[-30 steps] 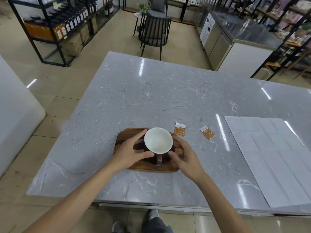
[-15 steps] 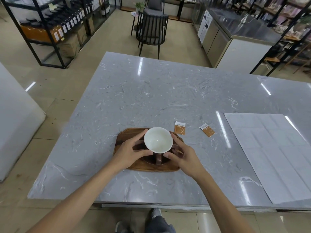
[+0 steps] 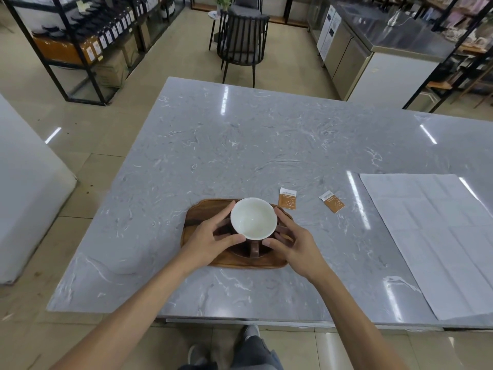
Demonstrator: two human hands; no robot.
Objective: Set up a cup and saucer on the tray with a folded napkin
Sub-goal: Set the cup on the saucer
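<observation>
A cup (image 3: 253,222), white inside and dark brown outside, stands on a dark saucer (image 3: 240,252) on the wooden tray (image 3: 198,210) near the table's front edge. Its handle points toward me. My left hand (image 3: 208,241) cups its left side, thumb under the rim and index finger at the far edge. My right hand (image 3: 296,247) wraps the right side, thumb beside the handle. A large white creased paper napkin (image 3: 437,236) lies flat and unfolded on the table at the right.
Two small orange-and-white sachets (image 3: 287,198) (image 3: 332,201) lie on the grey marble table (image 3: 240,145) just right of the tray. A dark chair (image 3: 242,41) stands beyond the far edge. Shelving stands far left, a steel counter far right.
Both hands have drawn in closer around the cup; my right thumb has moved left toward the handle. The cup, saucer and tray have stayed in place.
</observation>
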